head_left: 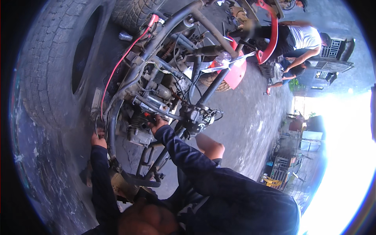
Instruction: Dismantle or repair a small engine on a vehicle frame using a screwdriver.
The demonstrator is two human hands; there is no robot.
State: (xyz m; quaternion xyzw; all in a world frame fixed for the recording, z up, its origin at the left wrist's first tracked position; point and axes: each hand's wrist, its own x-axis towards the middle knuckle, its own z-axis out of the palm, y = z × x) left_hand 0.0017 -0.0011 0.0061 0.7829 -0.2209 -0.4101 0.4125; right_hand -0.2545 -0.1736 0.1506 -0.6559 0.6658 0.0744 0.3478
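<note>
A bare motorcycle-type vehicle frame (pixel 113 131) of dark tubes stands before me, with its finned engine (pixel 141 135) exposed inside. My left hand (pixel 99 140) is closed at the frame's left side, where a red cable (pixel 113 72) runs down toward the fingers. What it pinches there is blurred and too small to name. My right hand (pixel 158 124) reaches in above the engine, fingers bent beside a small orange-red piece (pixel 147 114). Those fingertips are partly hidden, and what they hold cannot be made out. A carburetor-like metal part (pixel 196 117) sits just right of this hand.
A large worn tire (pixel 47 66) stands close on the left, with another tire (pixel 135 13) behind it. Red body panels (pixel 235 72) and a wheel are at the frame's far end. Beyond, a person in a white top (pixel 307 37) bends over near another person.
</note>
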